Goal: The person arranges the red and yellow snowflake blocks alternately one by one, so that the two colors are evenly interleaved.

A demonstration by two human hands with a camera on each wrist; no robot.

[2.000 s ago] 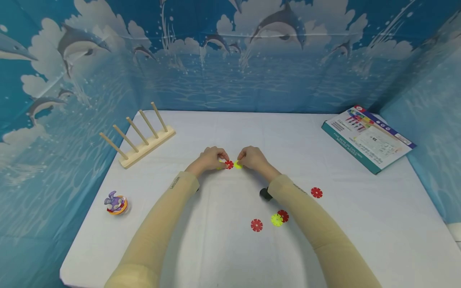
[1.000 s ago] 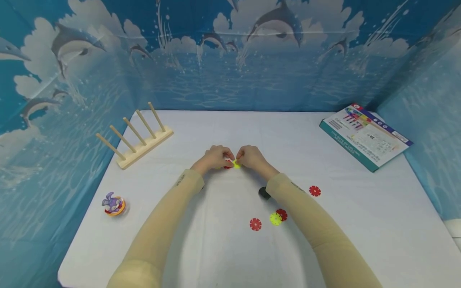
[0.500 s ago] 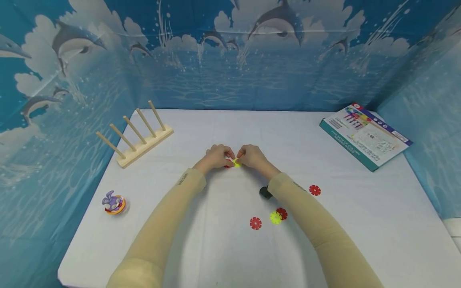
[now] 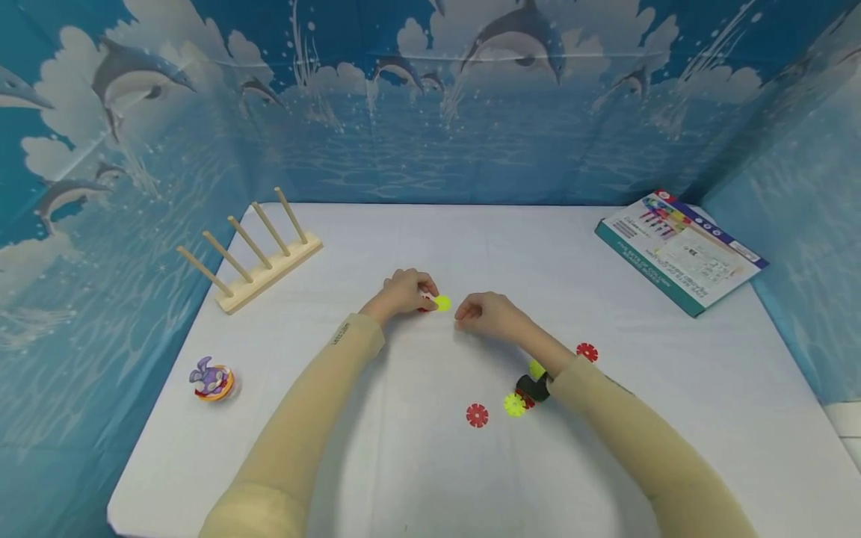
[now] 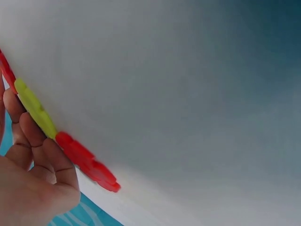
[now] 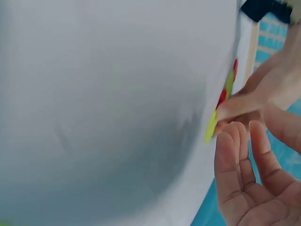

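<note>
My left hand [image 4: 401,291] pinches a chain of notched plastic discs joined edge to edge, red and yellow by turns. A yellow disc [image 4: 442,302] forms its right end, just past my thumb and fingertips. In the left wrist view a red disc [image 5: 87,160] and a yellow disc [image 5: 35,108] of the chain lie along the fingers. My right hand [image 4: 494,317] is a short way right of the chain, fingers loosely bent and holding nothing. Its fingertips [image 6: 226,146] show bare in the right wrist view.
Loose discs lie near my right forearm: a red one [image 4: 477,415], a yellow one [image 4: 514,405] overlapping another red, a yellow one [image 4: 537,369] and a far red one [image 4: 587,352]. Also on the table are a pegged wooden stand [image 4: 269,273], a purple toy [image 4: 212,380] and a box [image 4: 682,250].
My right hand has let go of the yellow disc and moved right and nearer to me. That disc is now joined to the left hand's chain. Another yellow disc shows by the right wrist.
</note>
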